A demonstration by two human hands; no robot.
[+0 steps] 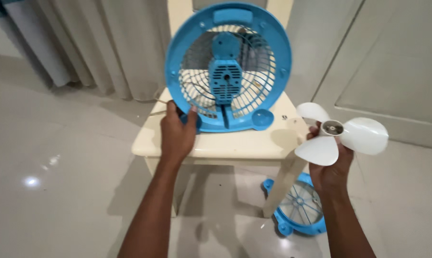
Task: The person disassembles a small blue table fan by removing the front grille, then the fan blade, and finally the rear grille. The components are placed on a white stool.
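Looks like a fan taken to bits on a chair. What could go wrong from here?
The blue fan body stands upright on the cream chair, steadied only by the left hand at its base; it might tip. The white blade in the right hand looks thin. The grille on the floor could be stepped on.

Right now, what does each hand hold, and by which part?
The right hand holds the white three-bladed plastic fan propeller at its hub. The left hand holds the round blue plastic fan body at its lower left rim.
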